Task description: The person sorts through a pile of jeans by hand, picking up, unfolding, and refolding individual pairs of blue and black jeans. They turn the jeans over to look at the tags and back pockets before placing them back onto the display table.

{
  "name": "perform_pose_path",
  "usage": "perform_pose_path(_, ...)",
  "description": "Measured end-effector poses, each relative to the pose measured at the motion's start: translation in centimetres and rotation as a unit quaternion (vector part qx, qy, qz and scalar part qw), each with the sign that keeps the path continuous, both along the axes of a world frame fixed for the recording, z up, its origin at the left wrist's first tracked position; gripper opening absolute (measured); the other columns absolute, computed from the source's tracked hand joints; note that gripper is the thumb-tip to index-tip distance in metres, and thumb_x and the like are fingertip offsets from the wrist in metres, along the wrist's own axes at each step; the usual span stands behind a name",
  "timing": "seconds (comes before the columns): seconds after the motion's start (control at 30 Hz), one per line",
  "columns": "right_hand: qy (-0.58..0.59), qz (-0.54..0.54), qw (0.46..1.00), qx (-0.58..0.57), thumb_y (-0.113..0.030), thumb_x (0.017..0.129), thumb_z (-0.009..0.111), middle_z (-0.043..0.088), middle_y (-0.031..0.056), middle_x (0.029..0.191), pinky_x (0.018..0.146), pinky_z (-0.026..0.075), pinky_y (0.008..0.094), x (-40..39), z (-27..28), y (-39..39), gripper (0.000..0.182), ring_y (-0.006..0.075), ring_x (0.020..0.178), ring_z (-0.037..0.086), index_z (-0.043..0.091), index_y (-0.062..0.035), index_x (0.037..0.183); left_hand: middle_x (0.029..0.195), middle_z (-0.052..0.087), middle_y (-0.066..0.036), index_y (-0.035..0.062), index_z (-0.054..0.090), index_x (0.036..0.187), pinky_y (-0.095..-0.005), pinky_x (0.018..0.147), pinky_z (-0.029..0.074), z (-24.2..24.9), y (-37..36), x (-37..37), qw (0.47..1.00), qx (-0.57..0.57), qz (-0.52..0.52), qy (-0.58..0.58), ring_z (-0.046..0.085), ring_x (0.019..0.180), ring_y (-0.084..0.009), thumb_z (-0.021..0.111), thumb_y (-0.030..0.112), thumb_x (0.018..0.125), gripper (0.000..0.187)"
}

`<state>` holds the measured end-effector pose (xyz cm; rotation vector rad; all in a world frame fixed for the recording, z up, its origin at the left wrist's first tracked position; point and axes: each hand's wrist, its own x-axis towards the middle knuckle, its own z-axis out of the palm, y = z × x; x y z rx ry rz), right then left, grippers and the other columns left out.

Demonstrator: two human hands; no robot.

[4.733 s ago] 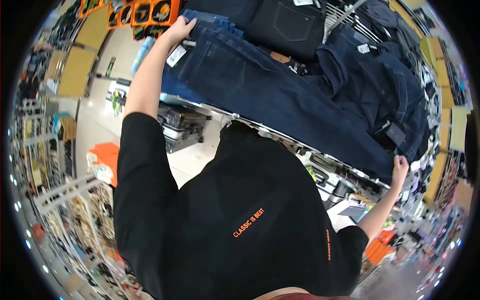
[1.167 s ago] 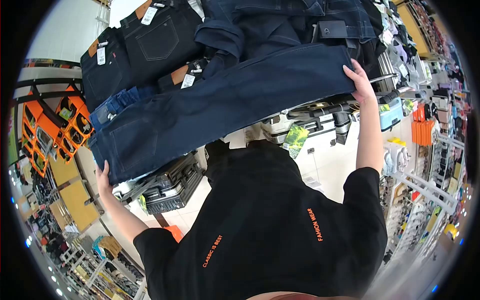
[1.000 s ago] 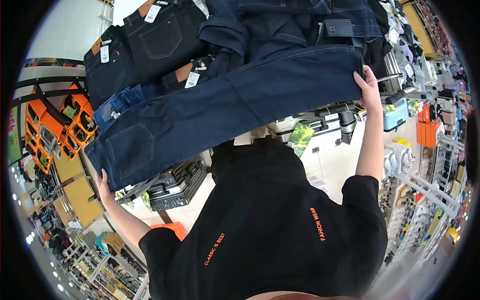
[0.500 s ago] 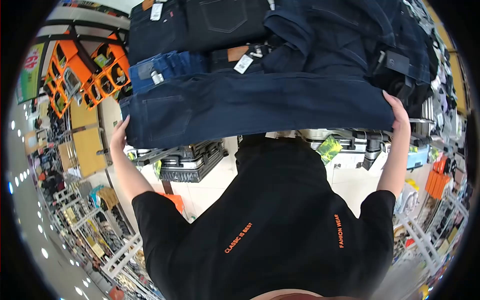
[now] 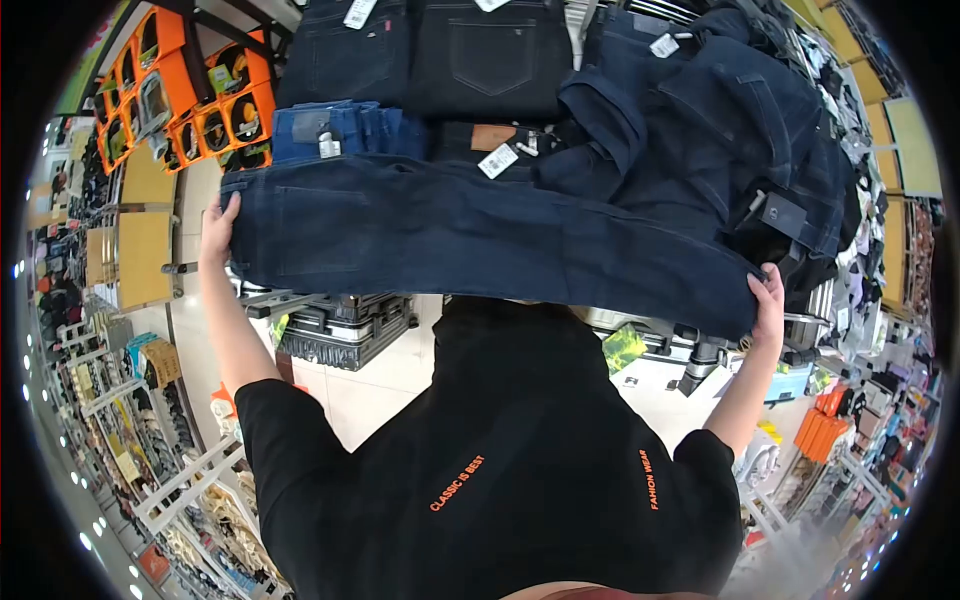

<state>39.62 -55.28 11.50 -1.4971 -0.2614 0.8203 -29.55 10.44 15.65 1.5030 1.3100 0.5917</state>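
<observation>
Head view: my left hand (image 5: pixel 217 222) grips the waist end and my right hand (image 5: pixel 768 300) grips the leg end of long dark blue denim jeans (image 5: pixel 470 235), stretched flat over the jeans pile (image 5: pixel 690 130). I think folding them in half needs my hands to meet.

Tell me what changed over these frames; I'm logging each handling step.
The long dark blue denim jeans swung from slanted to nearly level. Left hand still grips the waist end, right hand the leg end. The heap of dark jeans behind stays put.
</observation>
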Motion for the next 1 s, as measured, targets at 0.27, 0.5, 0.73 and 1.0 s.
perform_pose_path(0.27, -0.169, -0.007, 0.985, -0.046, -0.002, 0.096, 0.060, 0.064, 0.0020, 0.100, 0.085, 0.045, 0.0215, -2.9, 4.3, 2.6, 0.032, 0.0073, 0.092, 0.058, 0.053, 0.0011, 0.127, 0.112, 0.068, -0.011, -0.0025, 0.060, 0.122, -0.0326, 0.088, 0.049, 0.5, 2.0, -1.0, 0.950, 0.203, 0.102, 0.217, 0.063, 0.099, -0.0189, 0.065, 0.031, 0.096, 0.042)
perform_pose_path(0.5, -0.184, -0.102, 0.965, -0.158, -0.013, 0.099, 0.059, 0.063, 0.0033, 0.093, 0.074, 0.043, 0.0225, -1.3, -1.2, 2.7, 0.020, 0.0072, 0.083, 0.053, 0.057, -0.0054, 0.118, 0.124, 0.060, -0.029, -0.0034, 0.057, 0.125, -0.0460, 0.099, 0.045, -5.9, 6.1, -2.3, 0.852, 0.260, 0.069, 0.448, 0.056, 0.120, -0.0435, 0.053, 0.035, 0.097, 0.047)
perform_pose_path(0.73, -0.263, -0.083, 0.942, -0.191, -0.015, 0.100, 0.058, 0.061, 0.0023, 0.087, 0.070, 0.042, 0.0214, -1.7, 0.0, 3.0, 0.021, 0.0056, 0.079, 0.050, 0.055, -0.0051, 0.119, 0.125, 0.056, -0.028, -0.0064, 0.052, 0.126, -0.0500, 0.101, 0.042, -2.8, -4.4, 9.2, 0.746, 0.508, 0.181, 0.391, 0.055, 0.116, -0.0437, 0.058, 0.030, 0.095, 0.048)
perform_pose_path(1.0, -0.179, -0.081, 0.975, -0.102, -0.012, 0.099, 0.059, 0.064, 0.0022, 0.095, 0.080, 0.046, 0.0211, -2.1, 5.0, 3.1, 0.018, 0.0066, 0.088, 0.057, 0.056, -0.0022, 0.114, 0.147, 0.041, -0.026, -0.0083, 0.043, 0.138, -0.0494, 0.116, 0.028, -4.5, -35.0, 28.8, 0.774, 0.360, -0.517, 0.063, 0.038, 0.139, -0.0394, 0.076, 0.038, 0.075, 0.084)
